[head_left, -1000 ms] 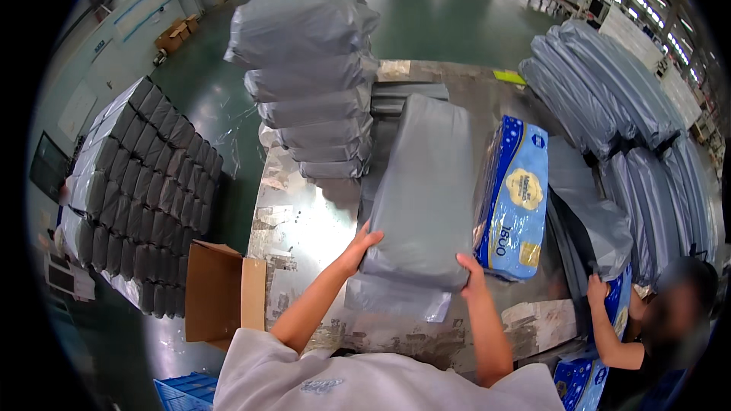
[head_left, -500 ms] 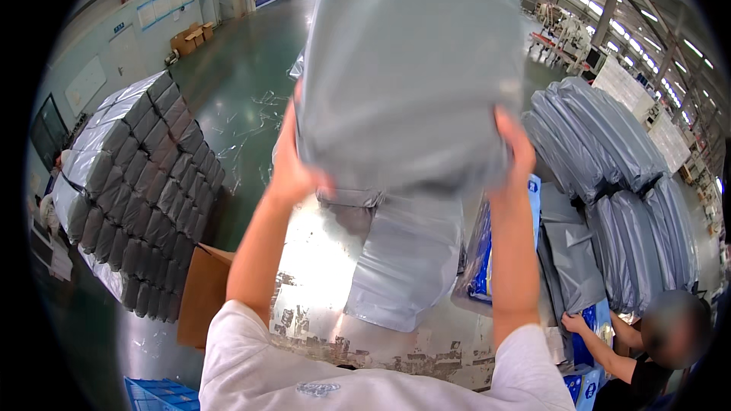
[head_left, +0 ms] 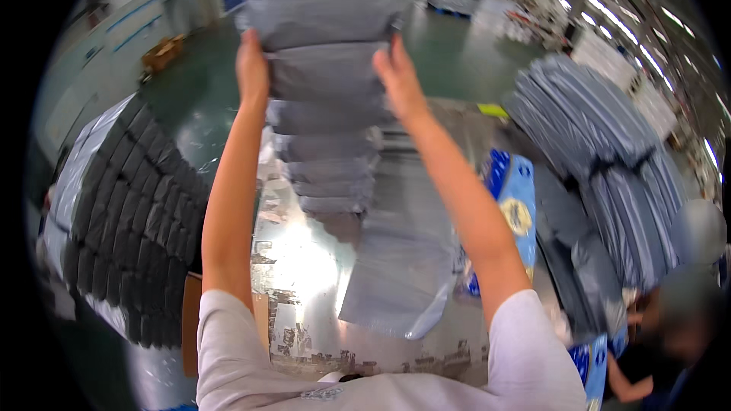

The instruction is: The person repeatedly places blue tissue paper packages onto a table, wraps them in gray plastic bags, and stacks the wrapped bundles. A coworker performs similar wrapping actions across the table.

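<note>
A grey plastic-wrapped package lies at the top of a tall stack of similar grey packages on the metal table. My left hand presses against its left side near the lower edge. On the opposite side is my right hand, its thumb toward the front and its fingers along the side. Both arms are stretched forward. A flat grey plastic bag lies on the table in front of the stack, its near corner folded up.
The metal table has worn tape patches. Blue packs and piled grey bags are at the right, near a co-worker. A strapped block of grey packages stands left, a cardboard box beside it.
My hands have carried the grey package away from me and to the left, onto the stack. The view has shifted, showing more of the table and the flat bag. The co-worker's arm has moved.
</note>
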Demonstrator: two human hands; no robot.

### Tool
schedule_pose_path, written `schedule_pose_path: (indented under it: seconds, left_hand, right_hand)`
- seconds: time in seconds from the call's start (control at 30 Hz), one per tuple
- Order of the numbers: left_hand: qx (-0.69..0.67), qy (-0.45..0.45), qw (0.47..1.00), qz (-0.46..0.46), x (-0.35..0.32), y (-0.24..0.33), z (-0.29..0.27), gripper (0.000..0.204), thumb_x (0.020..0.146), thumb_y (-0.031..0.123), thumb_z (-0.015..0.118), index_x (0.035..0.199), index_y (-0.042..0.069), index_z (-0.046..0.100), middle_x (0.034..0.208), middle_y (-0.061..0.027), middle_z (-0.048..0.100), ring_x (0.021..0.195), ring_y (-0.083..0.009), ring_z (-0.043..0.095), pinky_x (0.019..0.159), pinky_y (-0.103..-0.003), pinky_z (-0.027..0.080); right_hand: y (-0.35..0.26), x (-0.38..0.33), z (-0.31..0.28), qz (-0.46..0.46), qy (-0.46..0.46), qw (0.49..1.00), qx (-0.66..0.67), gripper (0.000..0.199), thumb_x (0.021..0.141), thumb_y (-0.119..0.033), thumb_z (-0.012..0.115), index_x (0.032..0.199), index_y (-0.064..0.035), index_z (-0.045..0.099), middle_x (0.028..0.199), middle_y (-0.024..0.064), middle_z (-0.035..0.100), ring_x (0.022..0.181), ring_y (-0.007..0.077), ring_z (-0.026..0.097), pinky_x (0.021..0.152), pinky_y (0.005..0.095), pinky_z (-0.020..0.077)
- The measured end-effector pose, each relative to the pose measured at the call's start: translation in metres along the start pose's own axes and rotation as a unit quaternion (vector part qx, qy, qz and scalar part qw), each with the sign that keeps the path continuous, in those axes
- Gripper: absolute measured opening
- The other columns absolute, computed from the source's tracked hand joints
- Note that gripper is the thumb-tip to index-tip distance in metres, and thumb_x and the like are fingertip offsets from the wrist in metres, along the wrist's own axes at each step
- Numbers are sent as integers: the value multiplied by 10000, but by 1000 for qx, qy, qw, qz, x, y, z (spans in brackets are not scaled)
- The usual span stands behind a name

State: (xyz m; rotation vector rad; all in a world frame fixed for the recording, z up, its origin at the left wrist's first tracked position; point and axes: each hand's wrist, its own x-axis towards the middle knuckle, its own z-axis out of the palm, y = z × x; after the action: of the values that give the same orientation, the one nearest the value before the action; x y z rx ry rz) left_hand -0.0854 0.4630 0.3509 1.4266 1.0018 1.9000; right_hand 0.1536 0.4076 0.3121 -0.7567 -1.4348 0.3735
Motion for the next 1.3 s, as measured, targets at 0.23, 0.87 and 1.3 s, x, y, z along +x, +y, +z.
schedule_pose_path:
  seconds: [0.23,0.87,1.3]
  left_hand:
    - [283,-221,902,238,-309,-111,-42,412,721,-3,530,1124,-7,443,1293,-200,344,1230,-361,286,984,-427,247]
    - [553,-626,548,34,-438,-353,175,669,843,556,313,1386,260,58,1442,-120,13,1316,-351,19,980,-618,62]
    - [567,-582,576,95,-495,-265,122,614,821,548,368,1358,292,215,1432,-124,107,1295,-408,54,978,-618,86]
  right_hand:
    - [61,-320,-197,106,193,894,-390,647,667,-96,630,1249,-5,361,1247,187,383,1184,329,321,1003,395,215]
    - [45,-563,-398,452,163,730,-485,475,582,-273,780,904,25,599,1082,165,532,964,310,519,817,374,413]
    - [15,-418,-328,414,201,888,-1,161,670,-52,707,752,36,600,1358,137,309,1068,161,447,813,266,401]
